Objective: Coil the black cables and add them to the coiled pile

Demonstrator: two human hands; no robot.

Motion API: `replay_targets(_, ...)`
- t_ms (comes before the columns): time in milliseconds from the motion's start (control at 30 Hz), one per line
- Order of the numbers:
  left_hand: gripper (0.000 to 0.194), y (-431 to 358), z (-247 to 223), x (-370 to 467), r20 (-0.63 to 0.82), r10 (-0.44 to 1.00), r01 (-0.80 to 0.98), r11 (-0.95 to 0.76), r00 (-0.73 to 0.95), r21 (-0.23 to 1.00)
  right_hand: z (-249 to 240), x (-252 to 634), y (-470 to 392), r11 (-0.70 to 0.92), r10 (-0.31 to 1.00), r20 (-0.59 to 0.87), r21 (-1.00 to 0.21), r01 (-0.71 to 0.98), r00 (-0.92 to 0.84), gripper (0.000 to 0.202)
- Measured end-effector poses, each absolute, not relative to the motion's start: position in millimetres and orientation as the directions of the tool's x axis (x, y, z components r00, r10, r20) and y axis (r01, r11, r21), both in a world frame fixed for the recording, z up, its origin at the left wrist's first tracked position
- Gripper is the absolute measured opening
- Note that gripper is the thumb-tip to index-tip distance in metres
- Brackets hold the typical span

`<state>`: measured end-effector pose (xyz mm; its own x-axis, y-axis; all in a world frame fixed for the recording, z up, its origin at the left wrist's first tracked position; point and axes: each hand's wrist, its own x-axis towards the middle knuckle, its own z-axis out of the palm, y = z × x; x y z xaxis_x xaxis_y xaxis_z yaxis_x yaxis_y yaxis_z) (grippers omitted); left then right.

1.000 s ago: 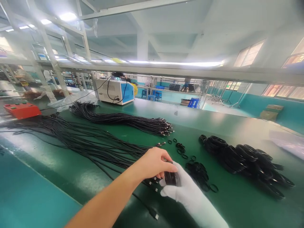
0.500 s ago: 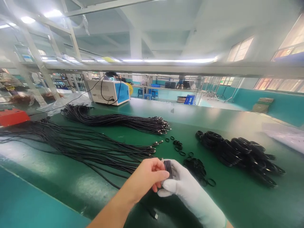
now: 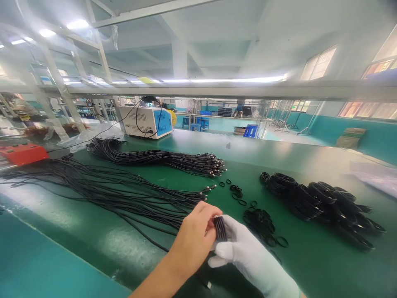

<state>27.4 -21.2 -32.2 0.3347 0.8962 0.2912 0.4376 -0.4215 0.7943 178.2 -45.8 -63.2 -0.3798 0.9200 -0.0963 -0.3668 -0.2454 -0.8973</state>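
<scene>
A black cable is wound into a small coil between my two hands. My right hand, in a white glove, grips the coil from the right with thumb and fingers. My bare left hand closes on the coil's left side, its fingertips partly hidden behind it. One metal plug hangs below my hands on a loose cable end. Just right of the glove lies a pile of black rubber bands, with several loose ones scattered behind it.
Long loose cables stretch over the green table to my left, with a second cable bundle behind them. Finished coils are heaped at right. A white-and-blue machine and a red box stand at back left.
My left hand has turned so that its back faces up more, and its thumb has moved off the front of the coil. The view has shifted slightly.
</scene>
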Motion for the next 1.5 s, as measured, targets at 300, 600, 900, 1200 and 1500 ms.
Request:
replay_targets(300,0.035,-16,-64,41,0.493,0.860,0.404,-0.502,0.135,0.765,-67,171,-46,-0.255,0.897,-0.031,-0.850,-0.460,-0.440,0.050)
replay_targets(600,0.035,16,-27,11,0.009,0.777,0.142,-0.127,0.629,0.982,-81,177,-40,-0.490,0.786,0.067,-0.538,-0.686,-0.614,0.046)
replay_targets(900,0.037,20,-41,10,0.007,0.794,0.182,-0.148,0.607,0.972,-79,171,-42,-0.268,0.924,-0.024,-0.750,-0.604,-0.381,0.028)
replay_targets(1200,0.035,20,-51,8,0.033,0.813,0.126,-0.130,0.582,0.983,-78,165,-37,-0.341,0.893,-0.059,-0.735,-0.585,-0.447,0.036)
replay_targets(1500,0.038,31,-50,2,0.062,0.936,0.191,-0.135,0.348,0.972,-56,196,-32,-0.029,0.998,-0.023,-0.994,0.106,0.051,0.043)
